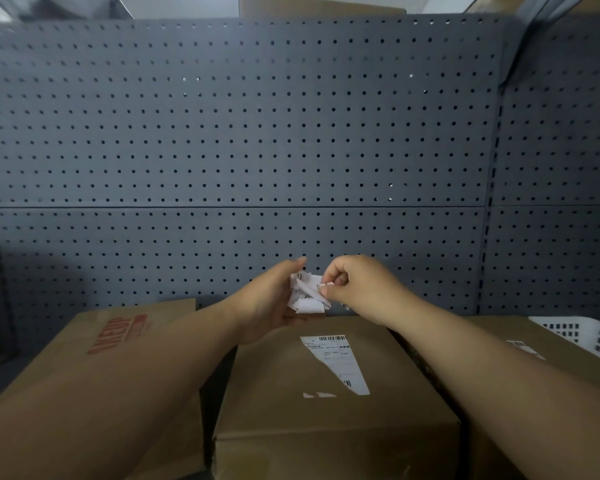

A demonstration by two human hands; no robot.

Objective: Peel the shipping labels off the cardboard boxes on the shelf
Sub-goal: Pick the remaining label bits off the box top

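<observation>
Head view shows both bare forearms reaching forward over 3 cardboard boxes standing side by side on a shelf backed by a grey pegboard panel (239,133). The left hand (271,299) cups a wad of crumpled label scraps (305,297) against its palm, thumb raised above the wad and fingers curled beneath it, so its grip is closed around the paper. The right hand (361,289) meets it from the other side, its thumb and forefinger pinching the wad's right edge, the other fingers curled in. Both hands hold the wad in the air above the far edge of the middle cardboard box (326,420). On that box's top lies a torn shipping label (343,362), a ragged white wedge with a barcode along its far edge, and 2 small white slivers (319,394) stick to the cardboard just nearer the camera. The left cardboard box (94,368) bears red lettering. The right cardboard box (499,330) carries a partly hidden label (525,348), and a white plastic basket (589,337) rests at its far right.
</observation>
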